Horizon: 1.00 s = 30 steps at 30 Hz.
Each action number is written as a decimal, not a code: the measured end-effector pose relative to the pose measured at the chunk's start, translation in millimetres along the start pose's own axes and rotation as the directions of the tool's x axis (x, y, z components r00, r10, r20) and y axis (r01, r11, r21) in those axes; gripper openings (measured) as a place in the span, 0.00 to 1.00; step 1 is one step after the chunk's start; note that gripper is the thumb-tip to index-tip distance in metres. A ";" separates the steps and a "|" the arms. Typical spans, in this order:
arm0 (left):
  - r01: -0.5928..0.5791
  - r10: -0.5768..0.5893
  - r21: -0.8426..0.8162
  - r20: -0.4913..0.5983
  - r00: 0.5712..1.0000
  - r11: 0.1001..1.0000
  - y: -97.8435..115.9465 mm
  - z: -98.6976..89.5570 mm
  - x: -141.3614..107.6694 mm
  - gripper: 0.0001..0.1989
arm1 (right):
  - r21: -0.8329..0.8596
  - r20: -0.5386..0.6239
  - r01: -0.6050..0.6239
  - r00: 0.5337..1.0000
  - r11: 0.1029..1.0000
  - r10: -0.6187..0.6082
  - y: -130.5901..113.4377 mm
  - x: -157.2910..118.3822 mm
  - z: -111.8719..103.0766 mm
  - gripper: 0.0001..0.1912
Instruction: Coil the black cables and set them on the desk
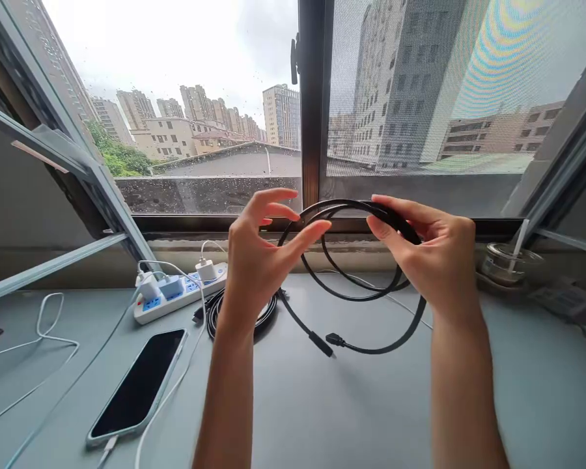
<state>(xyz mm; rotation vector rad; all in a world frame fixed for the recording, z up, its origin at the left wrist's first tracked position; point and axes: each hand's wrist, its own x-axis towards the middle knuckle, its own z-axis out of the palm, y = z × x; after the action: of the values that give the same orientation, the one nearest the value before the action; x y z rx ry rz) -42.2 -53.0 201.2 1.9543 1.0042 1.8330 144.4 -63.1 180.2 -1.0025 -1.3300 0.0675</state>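
Note:
A black cable (364,298) hangs in loose loops above the grey desk, both of its plug ends dangling close together at the bottom. My right hand (424,244) pinches the bundled top of the loops between thumb and fingers. At the left side of the loops is my left hand (273,241), thumb and fingers spread apart; whether a fingertip touches the cable is unclear. Behind my left wrist, a second black cable (268,319) lies coiled on the desk, partly hidden.
On the left, a phone (139,384) lies plugged into a white cord. Behind it, a white power strip (180,296) holds several plugs. A glass jar (505,264) stands at the back right, below the window (312,130). The desk (342,417) extends beneath my hands.

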 end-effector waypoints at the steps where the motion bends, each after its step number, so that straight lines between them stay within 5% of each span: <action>1: -0.026 0.026 0.003 0.033 0.999 1.000 -1.9 2.1 0.4 0.25 | 0.051 0.012 0.001 1.000 0.999 -0.001 -3.0 -1.6 -0.6 0.15; 4: -0.029 0.034 -0.041 0.121 0.992 0.999 -13.6 15.5 1.7 0.31 | 0.191 0.019 0.003 1.000 0.982 -0.007 -14.6 -7.8 -1.4 0.14; 9: 0.158 -0.128 -0.210 0.152 0.980 0.965 -30.2 38.7 2.1 0.12 | 0.312 -0.087 0.091 0.994 0.946 -0.068 -24.9 -12.7 -8.2 0.13; 14: 0.298 -0.205 -0.411 0.256 0.945 0.861 -24.1 35.5 2.1 0.26 | 0.457 -0.165 0.223 0.973 0.861 -0.165 -14.2 -5.7 -15.9 0.13; 17: 0.339 -0.307 -0.579 0.157 0.939 0.741 -20.6 26.7 5.4 0.29 | 0.449 0.050 0.040 0.996 0.893 -0.070 0.5 0.5 -6.2 0.17; 19: 0.340 -0.381 -0.637 0.077 0.921 0.692 -18.7 22.1 7.4 0.27 | 0.300 0.186 -0.037 0.982 0.953 -0.020 12.2 3.4 7.1 0.20; 23: 0.303 -0.433 -0.683 -0.022 0.901 0.665 -12.0 22.7 6.2 0.25 | 0.176 0.251 -0.052 0.968 0.983 0.007 25.3 4.4 32.9 0.14; 26: 0.330 -0.429 -0.677 0.024 0.903 0.658 -12.1 32.9 2.4 0.26 | 0.440 0.246 -0.192 0.965 0.877 0.089 16.3 3.2 33.6 0.13; 30: 0.359 -0.370 -0.402 0.053 0.928 0.842 -31.7 47.4 0.8 0.24 | 0.689 0.283 -0.387 0.922 0.613 0.265 -6.2 5.1 10.8 0.14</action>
<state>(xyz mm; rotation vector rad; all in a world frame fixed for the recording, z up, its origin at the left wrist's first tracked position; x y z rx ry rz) -6.2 -17.7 174.4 1.3874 0.8449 1.6851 134.1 -57.8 187.0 -0.5161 -1.0723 0.9252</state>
